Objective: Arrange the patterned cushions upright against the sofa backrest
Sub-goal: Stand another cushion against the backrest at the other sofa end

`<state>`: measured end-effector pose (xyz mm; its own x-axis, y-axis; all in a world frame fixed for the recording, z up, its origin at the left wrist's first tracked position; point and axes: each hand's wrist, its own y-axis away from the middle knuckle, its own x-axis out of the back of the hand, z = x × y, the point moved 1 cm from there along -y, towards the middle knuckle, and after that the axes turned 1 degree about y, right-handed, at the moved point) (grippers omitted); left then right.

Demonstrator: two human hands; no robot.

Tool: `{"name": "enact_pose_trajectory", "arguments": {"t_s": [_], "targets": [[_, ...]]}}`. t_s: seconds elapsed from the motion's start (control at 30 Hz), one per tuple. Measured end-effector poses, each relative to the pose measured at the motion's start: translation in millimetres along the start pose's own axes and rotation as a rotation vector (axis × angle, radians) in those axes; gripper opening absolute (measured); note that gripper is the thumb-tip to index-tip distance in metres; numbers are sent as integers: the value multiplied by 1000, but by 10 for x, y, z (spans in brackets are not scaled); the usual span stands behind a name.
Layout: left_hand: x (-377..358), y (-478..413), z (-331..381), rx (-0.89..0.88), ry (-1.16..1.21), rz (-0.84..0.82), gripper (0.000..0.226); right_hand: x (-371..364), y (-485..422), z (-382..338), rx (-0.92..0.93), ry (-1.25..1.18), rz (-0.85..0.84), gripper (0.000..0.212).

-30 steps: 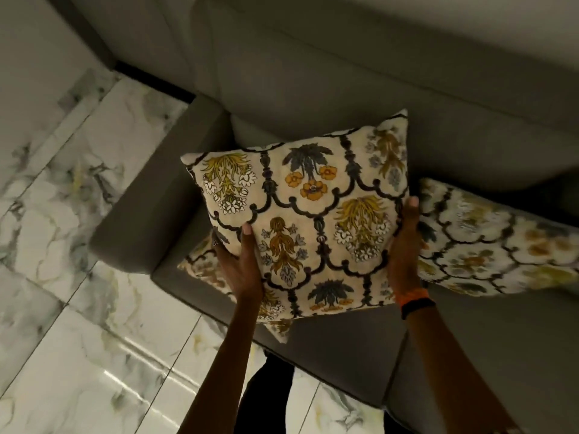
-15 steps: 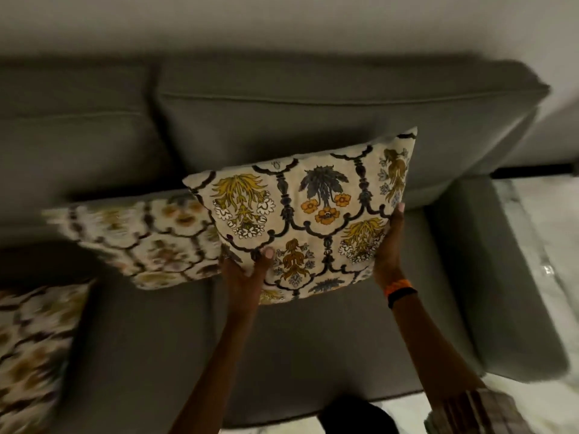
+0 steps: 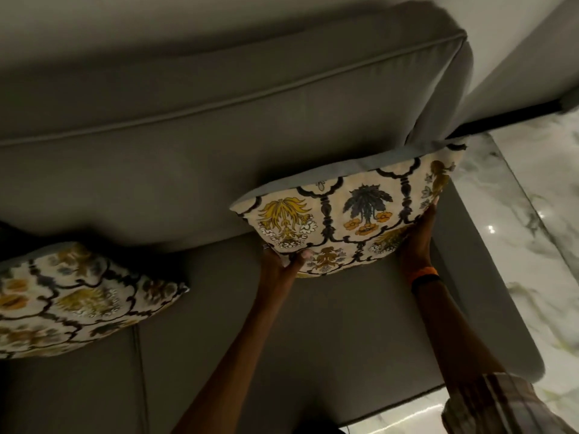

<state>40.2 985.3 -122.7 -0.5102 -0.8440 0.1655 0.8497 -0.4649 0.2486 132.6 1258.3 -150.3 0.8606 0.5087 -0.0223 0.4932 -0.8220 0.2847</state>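
Note:
I hold a cream cushion [image 3: 351, 211] with yellow, orange and dark floral print at the right end of the grey sofa. It leans back toward the backrest [image 3: 188, 158], with its lower edge over the seat [image 3: 313, 324]. My left hand [image 3: 282, 261] grips its lower left corner, and my right hand [image 3: 416, 242] grips its right edge. A second patterned cushion [image 3: 75, 299] lies tilted on the seat at the left, away from both hands.
The sofa's right armrest [image 3: 488, 277] runs beside the held cushion. White marble floor [image 3: 532, 214] lies to the right. A pale wall [image 3: 501, 32] rises behind the sofa.
The held cushion has moved right, away from the second cushion, and now sits at the sofa's right end near the armrest. Both hands keep their grip.

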Motion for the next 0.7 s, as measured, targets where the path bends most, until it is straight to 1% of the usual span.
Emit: {"name": "enact_pose_trajectory", "arguments": {"t_s": [0.03,0.1,0.17,0.23,0.27,0.33,0.37,0.4,0.43,0.47,0.53,0.6,0.7], "targets": [[-59,-49,-30,-15,-26,-45,47,55,-70,67,-26,35,9,76],[-178,-184,-86,33,-6,-38,53,77,-114,92,-46,46,4,70],[-240,-257,-190,45,-14,-23,57,91,-113,144,-82,75,-9,54],[-231,-316,-261,95,-4,7,63,64,-92,193,-99,86,-23,50],[-206,-321,-258,104,-10,13,67,51,-43,211,-118,69,-11,50],[-130,-300,-346,118,-73,20,86,67,129,292,-158,137,61,51],[-85,-265,-399,150,-81,20,98,80,251,345,-172,189,104,55],[-29,-214,-459,184,-106,17,105,72,406,419,-234,204,147,62],[34,-151,-521,191,-148,4,107,38,565,515,-292,243,175,67],[101,-83,-556,193,-198,-19,106,-13,721,610,-320,321,188,68],[282,103,-663,222,-305,-34,104,-210,1096,783,-291,512,152,61],[544,321,-841,227,-439,-60,98,-481,1522,905,-247,702,76,59],[1044,694,-1248,123,-722,-132,88,-950,2120,1194,-106,1003,-138,64]]}}
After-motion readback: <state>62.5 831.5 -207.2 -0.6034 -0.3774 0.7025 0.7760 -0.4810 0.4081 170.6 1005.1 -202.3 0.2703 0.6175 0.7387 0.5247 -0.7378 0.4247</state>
